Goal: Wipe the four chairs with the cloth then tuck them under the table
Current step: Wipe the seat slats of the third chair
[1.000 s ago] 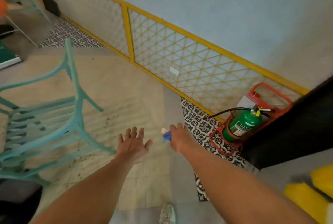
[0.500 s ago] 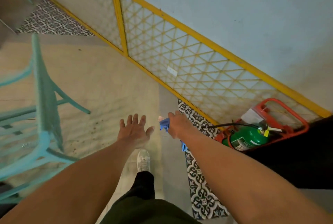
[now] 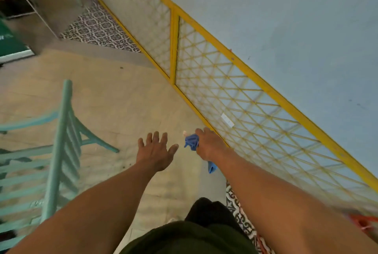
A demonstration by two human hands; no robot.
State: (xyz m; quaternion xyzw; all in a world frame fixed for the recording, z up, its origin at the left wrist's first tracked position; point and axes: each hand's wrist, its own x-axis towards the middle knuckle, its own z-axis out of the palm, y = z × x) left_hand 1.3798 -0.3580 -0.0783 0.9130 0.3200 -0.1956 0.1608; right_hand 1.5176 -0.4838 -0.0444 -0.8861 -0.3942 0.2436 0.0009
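The cloth [image 3: 191, 141] is blue and bunched up in my right hand [image 3: 208, 145], gripped in my curled fingers, with one loose end hanging down below my wrist. That hand is stretched out ahead of me, near the yellow lattice fence [image 3: 235, 98] that runs along the pale blue wall [image 3: 286, 18] on the right. My left hand [image 3: 155, 152] is out in front as well, just beside the right one but not touching it, fingers spread wide and holding nothing. Both hands hang in the air over the beige floor [image 3: 126, 98].

A teal chair [image 3: 61, 151] with a slatted back stands at the near left, well apart from both hands. Patterned floor tiles [image 3: 98, 28] lie at the far left along the fence, and more of them show at the near right by my leg. A blurred orange shape sits in the far left corner; I cannot tell what it is.
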